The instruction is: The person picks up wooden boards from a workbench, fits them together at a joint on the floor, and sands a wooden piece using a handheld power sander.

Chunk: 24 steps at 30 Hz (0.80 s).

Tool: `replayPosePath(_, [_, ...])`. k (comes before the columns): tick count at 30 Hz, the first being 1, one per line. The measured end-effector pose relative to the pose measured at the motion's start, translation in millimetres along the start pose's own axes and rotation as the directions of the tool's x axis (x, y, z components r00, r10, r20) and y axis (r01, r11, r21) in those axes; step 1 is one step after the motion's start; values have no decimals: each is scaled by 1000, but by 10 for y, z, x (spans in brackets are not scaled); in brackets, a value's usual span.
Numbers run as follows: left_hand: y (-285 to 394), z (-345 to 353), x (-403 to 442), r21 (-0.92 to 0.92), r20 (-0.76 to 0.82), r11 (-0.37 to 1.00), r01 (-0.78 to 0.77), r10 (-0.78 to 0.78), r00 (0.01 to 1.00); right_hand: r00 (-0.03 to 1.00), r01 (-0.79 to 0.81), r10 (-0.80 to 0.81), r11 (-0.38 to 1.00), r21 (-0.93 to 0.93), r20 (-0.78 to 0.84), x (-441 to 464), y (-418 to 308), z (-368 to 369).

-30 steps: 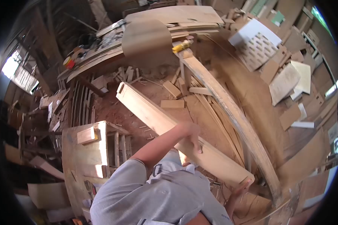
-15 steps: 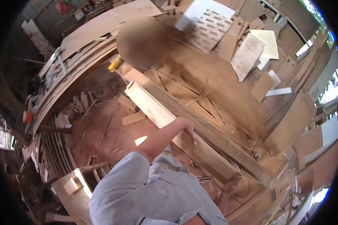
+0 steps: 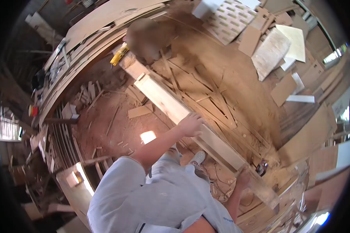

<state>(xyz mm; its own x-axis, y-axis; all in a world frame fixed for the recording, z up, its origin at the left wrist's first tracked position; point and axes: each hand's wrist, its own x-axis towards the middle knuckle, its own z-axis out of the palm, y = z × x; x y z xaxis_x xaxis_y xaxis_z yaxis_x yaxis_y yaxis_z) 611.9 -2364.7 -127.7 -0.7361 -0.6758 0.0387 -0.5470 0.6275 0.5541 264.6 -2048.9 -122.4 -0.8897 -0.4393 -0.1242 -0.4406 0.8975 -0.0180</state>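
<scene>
A long, pale wooden beam (image 3: 165,101) that looks built up from boards runs diagonally in front of me. It lies over a rough wooden plank (image 3: 133,66), which shows past both of its ends. My left hand (image 3: 191,125) rests across the beam's upper face near its middle, with the fingers bent over the far edge. At the near end, my right hand (image 3: 243,178) grips the beam's end, and its fingers are partly hidden. Just beyond that end sits a dark power tool (image 3: 261,167).
A yellow tool (image 3: 119,54) lies at the plank's far end, beside a blurred round shape. Sawdust and scrap strips (image 3: 214,99) cover the ground beyond. Offcuts (image 3: 140,111) lie on the reddish floor. Stacked sheets (image 3: 101,23) line the left, and panels (image 3: 271,50) lie at the upper right.
The beam has shifted away from me, onto the plank, covering more of it. My left hand, which hung over the beam, now lies on its upper face. The dark tool shows more clearly.
</scene>
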Motion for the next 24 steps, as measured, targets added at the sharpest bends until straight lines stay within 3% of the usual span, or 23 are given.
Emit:
replayPosePath(2, [107, -66, -391, -56, -235, 996, 70, -82, 969, 996, 7, -11, 999, 52, 88, 146, -29, 23])
replayPosePath(3, [140, -63, -619, -97, -242, 982, 159, -179, 954, 991, 10, -20, 997, 76, 131, 203, -88, 1])
replayPosePath(6, [283, -43, -1357, -215, -267, 892, 398, -446, 854, 987, 160, -154, 969, 186, -48, 437, 4, 249])
replayPosePath(8, [343, -83, -1841, -243, -332, 816, 525, -579, 745, 923, 357, -329, 926, 123, -201, 554, -193, 156])
replayPosePath(9, [342, -51, -2077, -260, -378, 771, 582, -635, 673, 872, 443, -406, 892, 88, -273, 581, -325, 131])
replayPosePath(10, [316, -34, -2300, -280, -412, 725, 629, -683, 603, 793, 585, -515, 792, 174, -325, 627, -575, 124])
replayPosePath(12, [168, -13, -2661, -305, -499, 635, 710, -741, 449, 624, 780, -733, 568, 261, -269, 533, -1323, 60])
replayPosePath(14, [-29, -72, -2878, -336, -539, 565, 754, -771, 338, 457, 882, -833, 377, 284, -312, 203, -2214, 271])
replayPosePath(16, [-386, -257, -2965, -362, -544, 517, 776, -793, 274, 326, 859, -929, 214, 465, -175, -302, -3199, 332])
replayPosePath(18, [-763, -606, -2841, -405, -524, 489, 773, -817, 242, 198, 858, -964, 81, 508, -180, -816, -4147, 500])
replayPosePath(19, [-1048, -802, -2749, -422, -508, 477, 771, -829, 234, 173, 872, -974, 82, 483, -147, -1067, -4624, 568])
replayPosePath(20, [-1407, -945, -2656, -375, -583, 552, 745, -765, 273, 155, 884, -982, 89, 459, -109, -1290, -5028, 645])
replayPosePath(22, [-2254, -1268, -2403, -398, -634, 633, 664, -713, 299, 149, 922, -984, 102, 375, -98, -1646, -5742, 714])
replayPosePath(24, [-3102, -1651, -2090, -294, -673, 647, 703, -663, 328, 198, 941, -980, 182, 287, -29, -1896, -6180, 785])
